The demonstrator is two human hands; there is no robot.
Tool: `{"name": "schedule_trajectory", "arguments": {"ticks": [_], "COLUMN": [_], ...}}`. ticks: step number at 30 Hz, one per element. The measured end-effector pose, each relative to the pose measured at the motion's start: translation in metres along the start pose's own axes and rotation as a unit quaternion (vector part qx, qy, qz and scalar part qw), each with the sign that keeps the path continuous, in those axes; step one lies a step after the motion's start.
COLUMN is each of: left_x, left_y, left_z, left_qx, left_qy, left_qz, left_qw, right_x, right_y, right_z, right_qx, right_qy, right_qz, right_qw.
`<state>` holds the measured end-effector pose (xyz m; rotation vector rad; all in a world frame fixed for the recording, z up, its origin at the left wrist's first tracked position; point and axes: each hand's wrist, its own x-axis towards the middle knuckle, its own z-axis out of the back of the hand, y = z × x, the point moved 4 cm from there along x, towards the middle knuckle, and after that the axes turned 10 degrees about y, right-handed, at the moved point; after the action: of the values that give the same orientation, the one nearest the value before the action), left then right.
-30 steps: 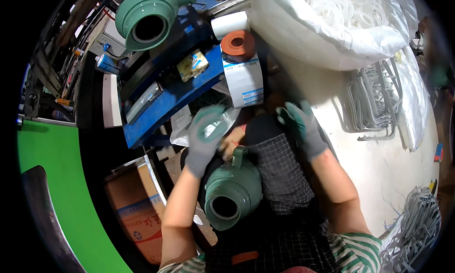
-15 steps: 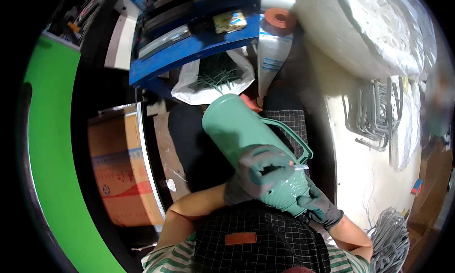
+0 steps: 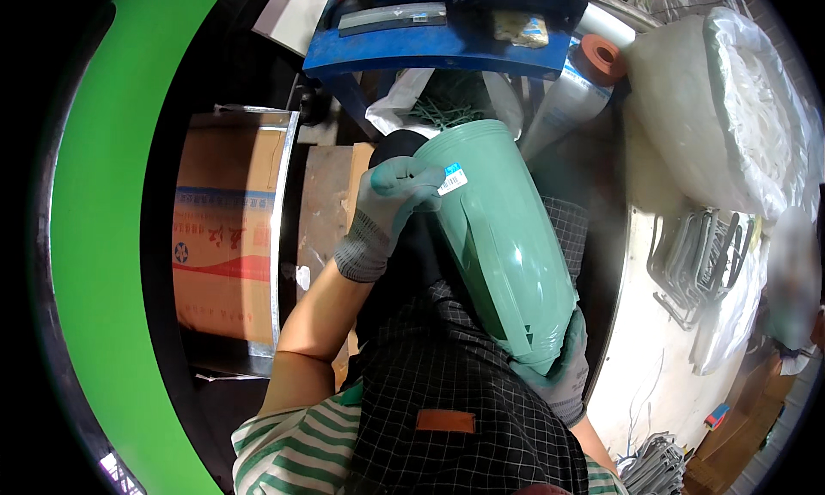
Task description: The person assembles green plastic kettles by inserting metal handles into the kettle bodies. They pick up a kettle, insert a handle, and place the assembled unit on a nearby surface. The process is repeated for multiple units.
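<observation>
A tall green plastic jug body [image 3: 507, 246] lies tilted across my lap, its base toward the upper left and its mouth toward my body. My left hand [image 3: 387, 204], in a grey and green glove, grips the upper end near a small white sticker. My right hand [image 3: 563, 370], also gloved, cups the lower end from underneath, mostly hidden behind the jug. A black checked apron [image 3: 447, 409] covers my lap below it.
A blue shelf [image 3: 447, 39] with small items stands ahead. An open cardboard box [image 3: 225, 229] sits at left beside a green floor strip [image 3: 94, 237]. At right are a big clear bag of white parts [image 3: 730, 108], metal wire handles [image 3: 696, 263] and an orange-capped roll [image 3: 593, 65].
The jug has swung from lying low across my lap to a longer tilt up and leftward. My left hand slid from the lower end to the upper end; the view shifted.
</observation>
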<state>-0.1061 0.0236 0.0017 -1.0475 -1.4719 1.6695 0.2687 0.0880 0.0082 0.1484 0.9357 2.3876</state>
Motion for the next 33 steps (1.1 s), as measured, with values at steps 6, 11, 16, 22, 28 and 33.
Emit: {"name": "schedule_trajectory", "arguments": {"ticks": [6,11,16,22,28,33], "left_x": [0.003,-0.001,0.019,0.085,0.218,0.120], "left_y": [0.013,0.007,0.015,-0.081,-0.197,-0.176], "left_z": [0.004,0.027,-0.002,-0.059,-0.087,-0.101], "left_qx": [0.235,0.425,0.226,0.358,0.608,0.630], "left_qy": [-0.089,-0.118,-0.073,0.043,-0.146,-0.162], "left_qz": [-0.042,-0.082,-0.202,-0.212,-0.264,-0.403], "left_qw": [0.967,0.894,0.950,0.908,0.735,0.644], "right_x": [-0.003,0.001,-0.004,-0.027,-0.032,-0.015], "right_y": [0.005,-0.001,-0.053,-0.056,-0.076,-0.070], "right_z": [-0.006,0.010,0.007,0.046,0.054,0.074], "right_qx": [-0.124,-0.002,0.678,0.588,0.568,0.558], "right_qy": [-0.027,-0.014,0.105,0.033,-0.123,-0.187], "right_qz": [0.038,-0.009,-0.195,-0.125,-0.153,-0.149], "right_qw": [0.991,1.000,0.701,0.799,0.799,0.795]}}
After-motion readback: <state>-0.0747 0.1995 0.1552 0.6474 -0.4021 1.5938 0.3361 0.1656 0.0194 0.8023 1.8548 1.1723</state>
